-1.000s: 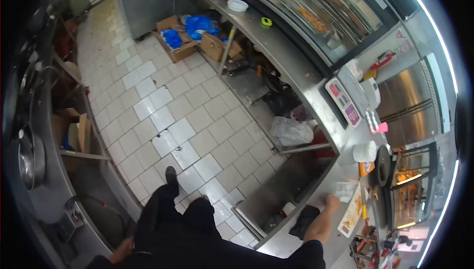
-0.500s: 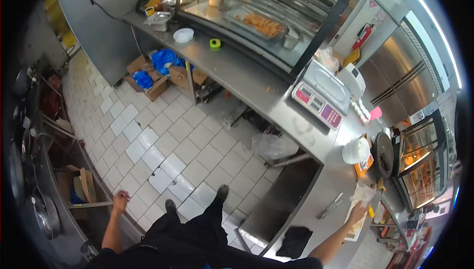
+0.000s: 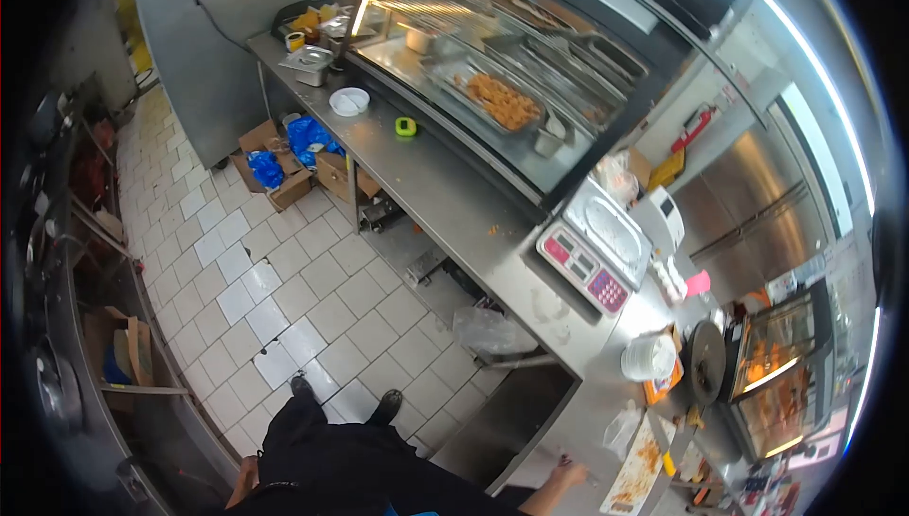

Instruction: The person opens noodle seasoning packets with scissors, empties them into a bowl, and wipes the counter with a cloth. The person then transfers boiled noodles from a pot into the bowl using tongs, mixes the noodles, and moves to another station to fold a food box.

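My right hand (image 3: pixel 568 471) is low over the steel counter (image 3: pixel 592 393), fingers closed round a small dark thing that I cannot make out. Just right of it, a white cutting board (image 3: pixel 639 469) bears orange-brown food bits, with a crumpled clear plastic bag (image 3: pixel 622 428) at its left edge and a yellow-handled tool (image 3: pixel 668 464) at its right. Down at my left side, my left hand (image 3: pixel 248 469) is near the edge of the left-hand steel unit; its fingers are mostly hidden.
A scale (image 3: pixel 582 265), white tubs (image 3: pixel 649 357), a dark round pan (image 3: pixel 704 362) and a lit display case (image 3: pixel 492 71) line the counters. Boxes with blue plastic (image 3: pixel 267 169) stand on the tiled floor. Shelving with a cardboard box (image 3: pixel 139 350) is at left.
The view has shifted. My left hand, held out over the floor half a second ago, is back beside my body. My right hand has left the plastic bag and come nearer to me.
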`<action>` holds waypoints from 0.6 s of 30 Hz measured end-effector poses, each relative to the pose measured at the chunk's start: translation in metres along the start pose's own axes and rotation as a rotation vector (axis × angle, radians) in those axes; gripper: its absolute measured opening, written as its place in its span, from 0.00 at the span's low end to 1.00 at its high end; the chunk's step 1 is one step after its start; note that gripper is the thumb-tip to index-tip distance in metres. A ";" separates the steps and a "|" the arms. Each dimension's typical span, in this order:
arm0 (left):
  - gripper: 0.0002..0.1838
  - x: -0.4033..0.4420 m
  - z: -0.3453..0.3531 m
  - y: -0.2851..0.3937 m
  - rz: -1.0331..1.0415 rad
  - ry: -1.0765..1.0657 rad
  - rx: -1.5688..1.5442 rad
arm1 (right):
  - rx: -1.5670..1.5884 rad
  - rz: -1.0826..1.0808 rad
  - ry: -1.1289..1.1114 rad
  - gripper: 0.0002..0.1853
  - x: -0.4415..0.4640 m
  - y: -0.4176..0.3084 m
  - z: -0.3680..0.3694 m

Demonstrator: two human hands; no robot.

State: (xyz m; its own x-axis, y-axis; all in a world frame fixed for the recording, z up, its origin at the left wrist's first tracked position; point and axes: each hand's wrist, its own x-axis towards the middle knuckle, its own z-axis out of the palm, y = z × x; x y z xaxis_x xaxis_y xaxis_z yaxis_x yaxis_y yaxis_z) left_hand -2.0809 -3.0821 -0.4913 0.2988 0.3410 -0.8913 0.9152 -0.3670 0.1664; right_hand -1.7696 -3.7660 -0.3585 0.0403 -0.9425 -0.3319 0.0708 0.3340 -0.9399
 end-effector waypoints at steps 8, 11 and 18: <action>0.16 0.039 0.024 0.009 0.008 -0.013 -0.193 | -0.468 0.929 -1.534 0.15 -0.374 0.055 0.193; 0.16 0.070 0.016 -0.001 0.039 -0.016 -0.209 | -0.786 0.939 -1.889 0.17 -0.492 0.076 0.232; 0.18 0.192 -0.110 -0.009 0.403 0.321 0.248 | -1.318 0.687 -1.571 0.26 -0.406 0.363 0.250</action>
State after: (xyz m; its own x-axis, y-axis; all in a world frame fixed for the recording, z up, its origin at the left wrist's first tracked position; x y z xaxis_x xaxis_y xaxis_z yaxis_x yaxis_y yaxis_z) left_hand -2.0019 -2.9182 -0.6178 0.7134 0.3635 -0.5991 0.6327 -0.7016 0.3278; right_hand -1.5111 -3.2583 -0.5451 0.3687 0.3029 -0.8788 -0.8266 -0.3256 -0.4591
